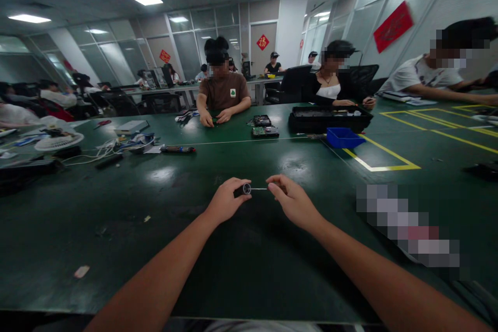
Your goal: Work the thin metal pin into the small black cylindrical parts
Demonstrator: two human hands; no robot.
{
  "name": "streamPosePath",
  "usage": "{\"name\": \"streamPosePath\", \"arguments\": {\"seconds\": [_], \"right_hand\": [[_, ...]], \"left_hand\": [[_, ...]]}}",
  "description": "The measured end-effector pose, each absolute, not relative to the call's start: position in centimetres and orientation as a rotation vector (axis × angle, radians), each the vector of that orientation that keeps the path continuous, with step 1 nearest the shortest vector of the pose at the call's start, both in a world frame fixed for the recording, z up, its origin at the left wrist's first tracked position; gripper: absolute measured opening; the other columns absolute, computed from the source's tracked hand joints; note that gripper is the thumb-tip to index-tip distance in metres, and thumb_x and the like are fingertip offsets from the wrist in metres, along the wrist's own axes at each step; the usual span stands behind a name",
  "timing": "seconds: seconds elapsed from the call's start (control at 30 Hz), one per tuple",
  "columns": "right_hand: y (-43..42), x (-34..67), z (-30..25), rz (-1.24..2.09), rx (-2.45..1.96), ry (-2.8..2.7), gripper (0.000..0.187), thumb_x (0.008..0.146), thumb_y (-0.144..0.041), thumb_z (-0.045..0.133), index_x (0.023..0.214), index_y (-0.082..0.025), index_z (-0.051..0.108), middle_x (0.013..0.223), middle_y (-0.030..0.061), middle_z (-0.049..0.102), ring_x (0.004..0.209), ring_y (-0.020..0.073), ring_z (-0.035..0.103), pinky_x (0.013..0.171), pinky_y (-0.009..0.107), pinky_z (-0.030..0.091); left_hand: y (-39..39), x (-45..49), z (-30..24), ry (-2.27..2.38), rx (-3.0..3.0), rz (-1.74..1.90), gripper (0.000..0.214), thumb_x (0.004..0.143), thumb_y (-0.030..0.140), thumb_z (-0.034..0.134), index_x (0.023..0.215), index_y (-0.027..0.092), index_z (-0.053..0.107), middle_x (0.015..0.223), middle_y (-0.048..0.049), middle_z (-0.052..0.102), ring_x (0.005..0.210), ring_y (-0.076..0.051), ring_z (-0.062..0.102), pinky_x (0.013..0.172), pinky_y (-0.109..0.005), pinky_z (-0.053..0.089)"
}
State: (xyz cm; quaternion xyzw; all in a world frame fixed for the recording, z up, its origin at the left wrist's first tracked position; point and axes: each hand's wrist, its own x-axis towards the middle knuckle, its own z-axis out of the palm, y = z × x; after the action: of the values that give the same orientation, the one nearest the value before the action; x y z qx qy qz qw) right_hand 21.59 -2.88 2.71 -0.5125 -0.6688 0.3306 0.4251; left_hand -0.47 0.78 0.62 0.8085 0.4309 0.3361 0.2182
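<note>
My left hand (229,198) pinches a small dark cylindrical part (246,189) between thumb and fingers. A pale ring rims the end of it that faces me. From beside that part a thin, shiny metal rod (259,189) runs across to my right hand (290,197), whose thumb and fingers are closed on its other end. Whether a handle is hidden in the right hand, I cannot tell. Both hands are held above the green table (163,249), near its middle.
A blue bin (344,138) and black tray (330,120) stand ahead right. Circuit boards (265,131) lie ahead, before a person in brown (224,91). A dark pen-like tool (178,149), cables (97,153) and a white fan grille (59,141) lie left. A blurred-out object (406,228) is at right.
</note>
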Motion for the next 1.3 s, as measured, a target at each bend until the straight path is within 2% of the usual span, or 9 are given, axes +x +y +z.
{"name": "streamPosePath", "arguments": {"seconds": [0.13, 0.2, 0.3, 0.47, 0.63, 0.8, 1.1, 1.2, 1.3], "right_hand": [[-3.1, 21.5, 2.7, 0.791, -1.307, -1.603, 0.028, 0.096, -0.040, 0.042, 0.105, -0.024, 0.063, 0.085, 0.0031, 0.066, 0.076, 0.0207, 0.062, 0.066, 0.033, 0.046], [-3.2, 21.4, 2.8, 0.777, -1.290, -1.521, 0.024, 0.092, -0.039, 0.049, 0.108, -0.024, 0.060, 0.084, 0.0027, 0.066, 0.073, 0.0203, 0.061, 0.065, 0.033, 0.046], [-3.2, 21.2, 2.9, 0.834, -1.193, -1.403, 0.024, 0.084, -0.041, 0.061, 0.099, -0.022, 0.061, 0.082, 0.0033, 0.066, 0.074, 0.0203, 0.061, 0.068, 0.033, 0.047], [-2.3, 21.2, 2.5, 1.077, -1.061, -1.096, 0.025, 0.080, -0.042, 0.069, 0.091, -0.020, 0.067, 0.081, 0.0037, 0.067, 0.076, 0.0187, 0.062, 0.077, 0.035, 0.050], [-1.5, 21.6, 1.6, 1.473, -1.056, -0.661, 0.018, 0.084, -0.034, 0.066, 0.073, -0.020, 0.064, 0.064, 0.0001, 0.057, 0.057, 0.0135, 0.054, 0.068, 0.033, 0.054], [-1.5, 21.6, 1.3, 1.293, -1.004, -0.740, 0.018, 0.079, -0.036, 0.073, 0.078, -0.020, 0.066, 0.074, 0.0010, 0.062, 0.066, 0.0134, 0.058, 0.068, 0.029, 0.053], [-1.8, 21.1, 1.5, 1.102, -1.065, -0.998, 0.034, 0.075, -0.051, 0.073, 0.085, -0.020, 0.066, 0.079, 0.0031, 0.067, 0.072, 0.0173, 0.064, 0.072, 0.034, 0.053], [-2.2, 21.3, 2.2, 0.984, -1.142, -1.176, 0.034, 0.080, -0.053, 0.068, 0.081, -0.019, 0.065, 0.070, 0.0020, 0.066, 0.064, 0.0161, 0.061, 0.065, 0.031, 0.050], [-2.7, 21.7, 2.8, 0.852, -1.299, -1.355, 0.038, 0.083, -0.056, 0.065, 0.069, -0.020, 0.059, 0.053, -0.0019, 0.056, 0.049, 0.0138, 0.051, 0.050, 0.028, 0.039]], "left_hand": [[0.8, -0.4, 0.4, 1.186, 2.243, 0.914, 0.038, 0.084, 0.022, 0.071, 0.122, 0.025, 0.066, 0.115, -0.0059, 0.067, 0.108, -0.023, 0.061, 0.098, -0.041, 0.046], [0.8, -0.3, 0.3, 1.170, 2.256, 0.895, 0.039, 0.084, 0.022, 0.071, 0.123, 0.025, 0.065, 0.115, -0.0053, 0.066, 0.108, -0.023, 0.061, 0.097, -0.040, 0.046], [0.8, -0.3, 0.2, 1.160, 2.273, 0.879, 0.039, 0.085, 0.023, 0.070, 0.124, 0.025, 0.064, 0.116, -0.0049, 0.066, 0.108, -0.022, 0.060, 0.097, -0.039, 0.046], [0.7, -0.4, 0.3, 1.112, 2.303, 0.907, 0.040, 0.086, 0.024, 0.070, 0.125, 0.026, 0.063, 0.117, -0.0053, 0.065, 0.110, -0.022, 0.059, 0.099, -0.040, 0.045], [0.7, -0.5, 0.6, 1.062, 2.372, 0.851, 0.042, 0.086, 0.024, 0.070, 0.127, 0.028, 0.062, 0.118, -0.0055, 0.064, 0.113, -0.023, 0.057, 0.101, -0.042, 0.043], [0.6, -0.3, 0.8, 1.146, 2.360, 0.833, 0.040, 0.086, 0.025, 0.069, 0.126, 0.027, 0.063, 0.116, -0.0054, 0.065, 0.111, -0.024, 0.058, 0.100, -0.043, 0.044], [0.6, -0.3, 0.5, 1.157, 2.349, 0.858, 0.039, 0.086, 0.030, 0.070, 0.124, 0.025, 0.064, 0.117, -0.0059, 0.067, 0.110, -0.024, 0.059, 0.099, -0.042, 0.044], [0.6, -0.3, 0.5, 1.158, 2.351, 0.861, 0.039, 0.086, 0.030, 0.070, 0.124, 0.025, 0.064, 0.117, -0.0059, 0.067, 0.110, -0.024, 0.059, 0.098, -0.043, 0.044], [0.5, -0.3, 0.5, 1.163, 2.350, 0.857, 0.040, 0.086, 0.029, 0.071, 0.124, 0.025, 0.064, 0.117, -0.0058, 0.067, 0.110, -0.024, 0.059, 0.098, -0.042, 0.045]]}}
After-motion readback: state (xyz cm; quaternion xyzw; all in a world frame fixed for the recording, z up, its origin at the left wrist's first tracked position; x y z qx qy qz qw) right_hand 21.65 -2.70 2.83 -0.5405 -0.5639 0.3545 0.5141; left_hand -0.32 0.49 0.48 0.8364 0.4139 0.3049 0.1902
